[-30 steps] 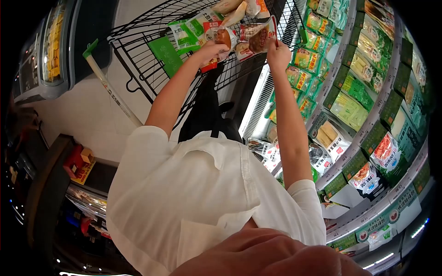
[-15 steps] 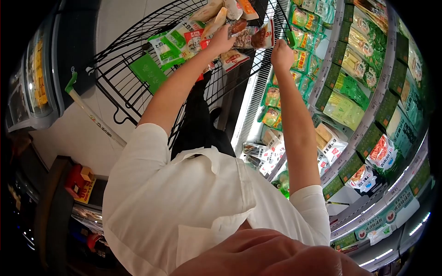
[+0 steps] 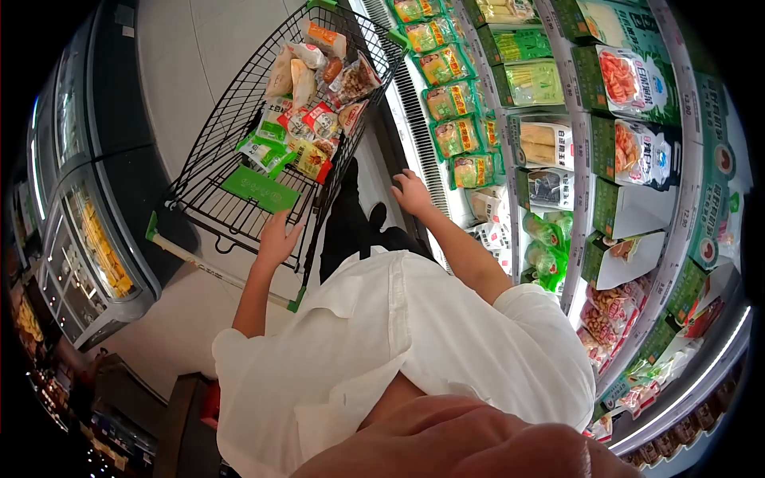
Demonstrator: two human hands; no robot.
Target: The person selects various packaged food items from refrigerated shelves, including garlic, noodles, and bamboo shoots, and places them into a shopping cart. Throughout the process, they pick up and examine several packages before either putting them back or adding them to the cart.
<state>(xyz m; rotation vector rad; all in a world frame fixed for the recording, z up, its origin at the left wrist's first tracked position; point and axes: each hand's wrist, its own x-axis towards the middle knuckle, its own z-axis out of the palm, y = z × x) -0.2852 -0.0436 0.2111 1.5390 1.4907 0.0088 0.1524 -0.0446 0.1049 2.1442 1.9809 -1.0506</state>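
My left hand (image 3: 276,240) is over the handle end of the black wire cart (image 3: 211,147), just below the green panel (image 3: 259,190). Its fingers are apart and hold nothing. To the right of the cart, my right hand (image 3: 412,193) hangs in front of the chilled shelf, empty, with fingers spread. Inside the cart lies a pile of packages: an orange-labelled pack (image 3: 325,37), a clear bag of brown pieces (image 3: 355,80), red-and-white packs (image 3: 321,120), a green-and-white bag (image 3: 267,153) and a yellow-and-red bag (image 3: 311,160).
The chilled shelf (image 3: 412,103) on the right carries rows of green packets (image 3: 450,101), bagged vegetables (image 3: 534,83) and red-and-white packs (image 3: 624,76). On the left stands a glass-fronted freezer (image 3: 100,239). The cart's handle bar (image 3: 215,271) runs across the lower left.
Both hands have come back toward my body; the left has left the packages and the right has left the cart's edge area. The cart now appears further left, and the view has turned.
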